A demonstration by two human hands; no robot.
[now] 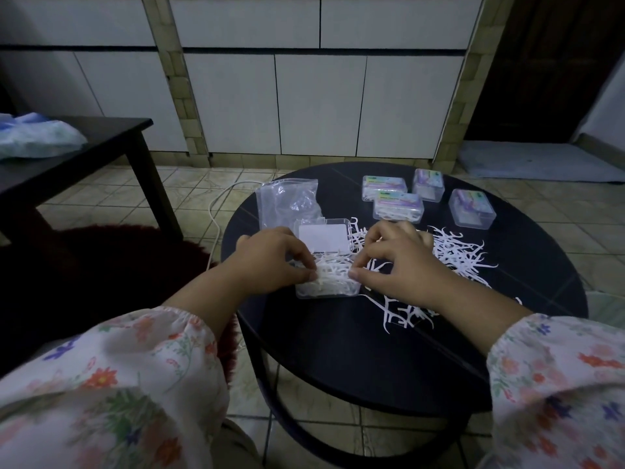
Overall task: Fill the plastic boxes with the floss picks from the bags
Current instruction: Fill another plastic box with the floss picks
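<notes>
Clear plastic box (326, 289) lid up, heaped with white floss picks (333, 274)

Round black table (389, 360): boxes (471, 208), bag (287, 201), picks (456, 252).

One wide-angle head view, looking forward and down from above the person's arms, close over the round worktop (338, 350). Hands sit mid-frame; beyond, the floor (189, 184) and cabinets (318, 103) face the camera.
</notes>
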